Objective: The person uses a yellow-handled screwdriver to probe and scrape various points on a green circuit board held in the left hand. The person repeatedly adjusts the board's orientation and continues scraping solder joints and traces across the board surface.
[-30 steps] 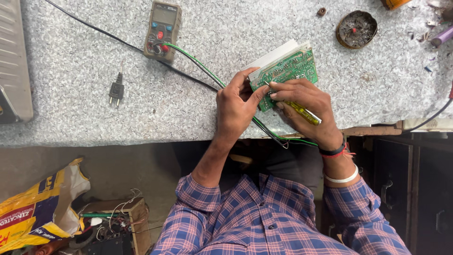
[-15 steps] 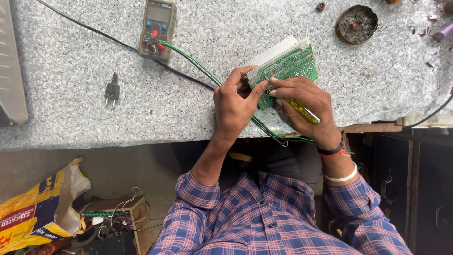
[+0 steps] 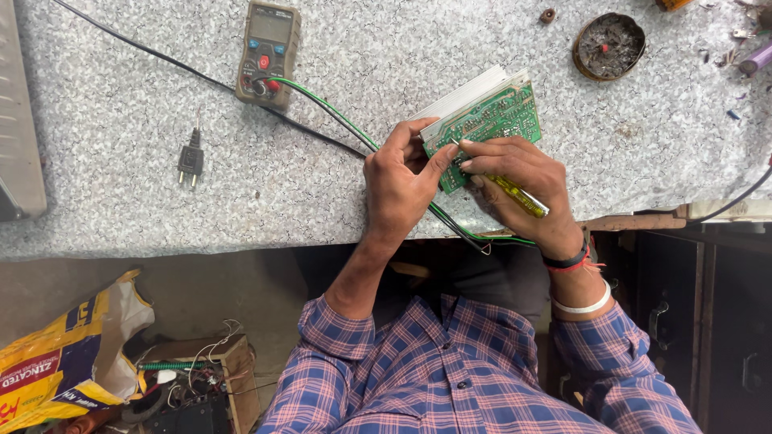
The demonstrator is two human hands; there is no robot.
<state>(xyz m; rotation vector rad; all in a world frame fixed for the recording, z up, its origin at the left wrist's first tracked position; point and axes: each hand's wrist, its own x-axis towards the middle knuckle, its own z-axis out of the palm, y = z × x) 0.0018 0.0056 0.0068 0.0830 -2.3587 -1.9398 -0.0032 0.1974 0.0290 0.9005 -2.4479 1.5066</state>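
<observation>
I'm looking at an electronics repair workshop: grey speckled stone bench (image 3: 121,209), handheld grey multimeter (image 3: 268,53), green circuit board (image 3: 490,120), loose black plug (image 3: 190,159).

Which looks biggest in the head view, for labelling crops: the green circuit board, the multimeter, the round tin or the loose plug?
1. Green circuit board
2. Multimeter, only slightly smaller
3. Round tin
4. Loose plug

Soft, even daylight falls on the speckled table (image 3: 121,185), bright and free of glare, with only faint shadows under the hands (the space below the table lies dim), and focus stays sharp throughout.
</observation>
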